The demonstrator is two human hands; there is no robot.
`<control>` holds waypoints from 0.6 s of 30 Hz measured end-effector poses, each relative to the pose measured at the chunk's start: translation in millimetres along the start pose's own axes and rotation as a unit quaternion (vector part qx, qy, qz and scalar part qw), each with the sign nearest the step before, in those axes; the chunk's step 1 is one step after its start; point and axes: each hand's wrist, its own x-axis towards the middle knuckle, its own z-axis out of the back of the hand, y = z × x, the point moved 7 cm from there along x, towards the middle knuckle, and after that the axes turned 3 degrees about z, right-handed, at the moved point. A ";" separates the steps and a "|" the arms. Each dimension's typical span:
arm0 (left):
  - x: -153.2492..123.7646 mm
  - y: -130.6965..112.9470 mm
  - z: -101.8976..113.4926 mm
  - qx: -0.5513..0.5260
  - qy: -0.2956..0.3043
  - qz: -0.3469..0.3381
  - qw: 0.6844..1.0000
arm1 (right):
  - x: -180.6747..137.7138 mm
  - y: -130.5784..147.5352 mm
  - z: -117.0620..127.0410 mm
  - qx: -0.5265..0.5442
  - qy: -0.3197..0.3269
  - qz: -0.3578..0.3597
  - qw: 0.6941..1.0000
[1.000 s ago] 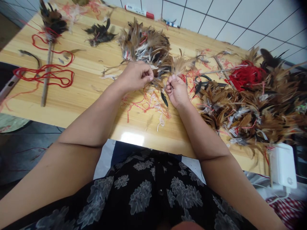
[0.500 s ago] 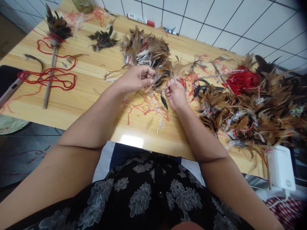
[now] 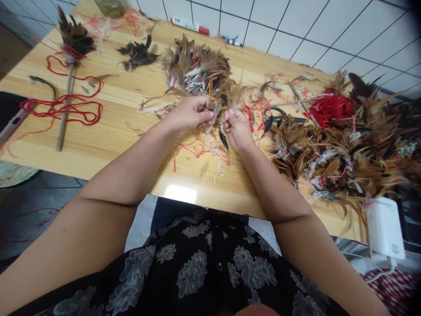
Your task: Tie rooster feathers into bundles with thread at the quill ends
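My left hand is closed in a pinch on a small feather whose tip points up. Close beside it on the right, my right hand is curled shut around the base of a light brown feather tuft. Just beyond my left hand lies a pile of brown feathers with white fluff. Below and between the hands are tangled red and white string scraps and a dark feather.
Many brown feathers cover the table's right side, beside a red string bundle and black-handled scissors. At left lie a stick with dark feathers, red cord and a phone. A marker lies by the tiled wall.
My left hand has shifted slightly right and down, closer to my right hand, with a feather now upright at its fingertips. My right hand stays nearly in place, still gripping the tuft.
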 end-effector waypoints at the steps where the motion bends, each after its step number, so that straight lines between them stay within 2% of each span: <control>1: 1.4 -0.2 2.7 0.025 -0.010 -0.005 1.000 | 0.4 -0.3 0.7 0.005 0.001 -0.002 1.000; 4: 4.6 -1.4 8.6 0.065 -0.038 -0.017 0.997 | 1.0 -1.0 3.0 0.022 0.001 -0.012 1.000; 11: 1.8 2.7 3.4 -0.067 -0.056 0.013 0.996 | -3.6 0.3 -1.8 0.028 0.003 -0.037 0.999; 18: -1.3 2.9 -17.3 -0.130 -0.025 0.035 0.991 | -1.2 -3.7 -4.1 0.033 0.005 -0.027 0.999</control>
